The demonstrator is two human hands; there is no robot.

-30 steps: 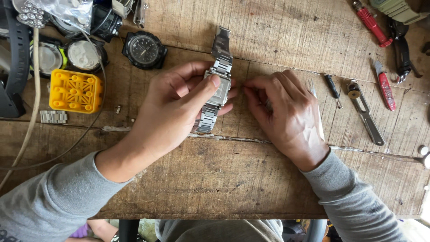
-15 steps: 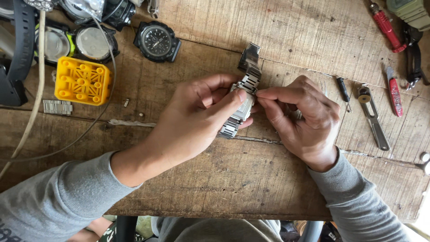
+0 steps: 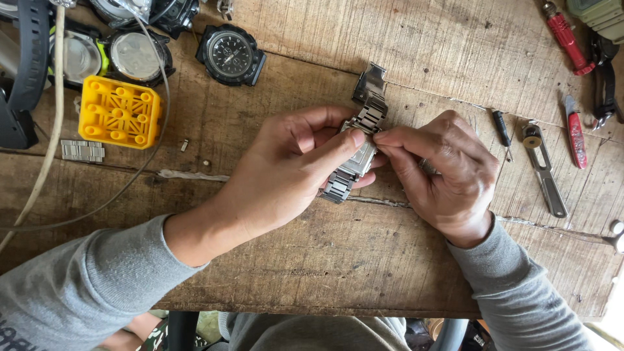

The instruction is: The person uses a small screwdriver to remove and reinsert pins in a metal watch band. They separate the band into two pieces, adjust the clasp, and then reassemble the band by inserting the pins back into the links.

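A silver metal wristwatch (image 3: 361,139) with a link bracelet is held just above the wooden workbench (image 3: 312,260). My left hand (image 3: 294,170) grips its case from the left, thumb pressed on the top. My right hand (image 3: 442,172) meets it from the right, fingertips pinched against the case edge beside the bracelet. Whatever thin thing those fingers pinch is hidden. One end of the bracelet (image 3: 369,91) points away from me; the other end hangs below my left fingers.
A yellow plastic block (image 3: 119,112) and loose bracelet links (image 3: 82,151) lie at the left. A black watch (image 3: 231,54) and other watches sit at the back. A small screwdriver (image 3: 501,130), metal case wrench (image 3: 545,170) and red-handled tools (image 3: 575,133) lie at the right.
Both hands and the watch stay together with little change; my right fingertips have closed in tighter on the case edge. The view has shifted slightly.
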